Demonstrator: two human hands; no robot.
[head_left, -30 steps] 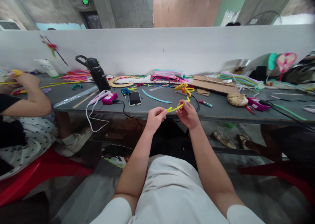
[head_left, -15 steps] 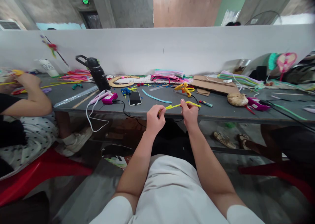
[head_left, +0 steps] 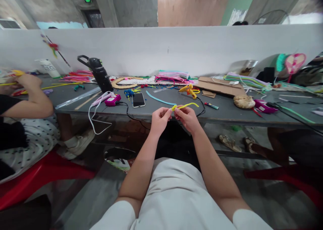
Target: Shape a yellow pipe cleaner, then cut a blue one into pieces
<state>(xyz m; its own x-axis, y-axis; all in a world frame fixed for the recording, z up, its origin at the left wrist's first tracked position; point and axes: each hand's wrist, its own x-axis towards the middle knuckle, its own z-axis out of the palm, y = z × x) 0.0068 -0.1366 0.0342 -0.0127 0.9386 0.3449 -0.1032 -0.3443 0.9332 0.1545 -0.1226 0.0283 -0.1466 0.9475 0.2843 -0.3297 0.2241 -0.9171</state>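
Both my hands pinch one yellow pipe cleaner just in front of the grey table's near edge. My left hand is closed on its left end. My right hand grips it right beside the left fingers, and the free length curves up and out to the right over the table. A yellow glue gun lies on the table just beyond my hands, and a light blue pipe cleaner lies to its left.
A phone, a pink device with a white cable and a black bottle sit left of centre. Cardboard sheets and piles of coloured pipe cleaners line the back. Another person's arm rests at the far left.
My right hand has slid left along the yellow pipe cleaner until it nearly touches my left hand. The free end now sticks out to the right in a curve.
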